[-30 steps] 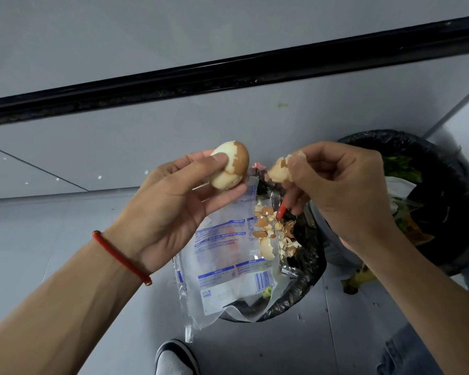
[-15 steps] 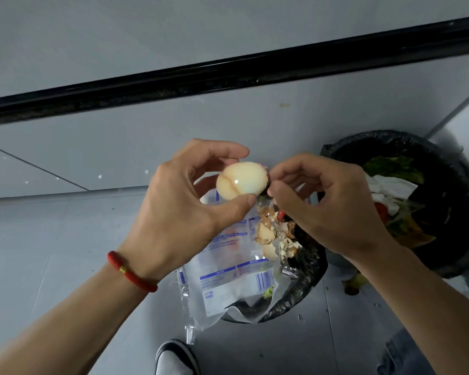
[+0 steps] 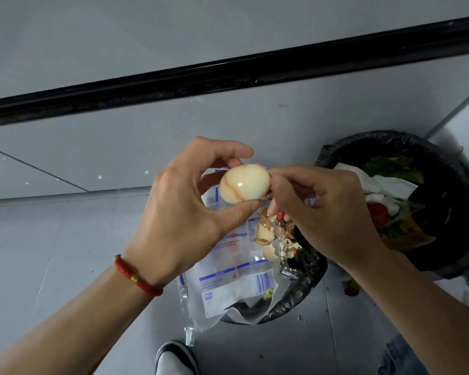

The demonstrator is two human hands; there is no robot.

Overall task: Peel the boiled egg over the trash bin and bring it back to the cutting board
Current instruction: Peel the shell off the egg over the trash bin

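Two hands: left hand [image 3: 184, 212] fingers grip glossy, lumpy egg [image 3: 244, 184]; right hand [image 3: 320, 209] fingers pinch its end.

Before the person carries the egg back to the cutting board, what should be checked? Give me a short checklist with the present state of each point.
1. Egg held securely: ok. The left hand pinches it between thumb and fingers.
2. Visible side free of shell: ok, it looks smooth and pale.
3. Far side and right end free of shell: cannot tell. The right hand picks at that end and hides it.
4. Shell pieces landed in the bin: ok, they lie on the plastic bag in the nearer trash bin.
5. Right hand empty: cannot tell, its fingertips are curled at the egg.
6. Cutting board ready: cannot tell, it is not in view.
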